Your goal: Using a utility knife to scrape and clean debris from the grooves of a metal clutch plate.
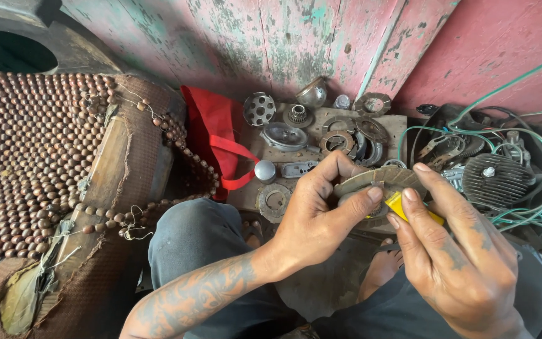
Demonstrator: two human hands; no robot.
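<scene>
Hands first: left hand (312, 220) is wrapped around a round friction disc (377, 180), thumb pressed along its near edge and the other fingers curled behind the far side. Disc sits right in the middle of my view, above the knees, tilted so its flat face looks up and toward me and its wide axis runs left to right. Right hand (453, 251) has thumb and forefinger pinched together on a small yellow tube (403, 206). Tube's long axis goes from lower right up to upper left, with the tip against the disc's lower edge, just under the left thumb. Can't tell whether anything's coming out of it.

Behind that, on a board (398, 125) against the pink wall, there's a scatter of metal parts: gears, rings, a perforated drum (259, 108). Red bag (214, 125) just left of them, beaded seat cover (39, 150) further left. Finned cylinder (497, 180) and green wire (534, 213) off to the right.
</scene>
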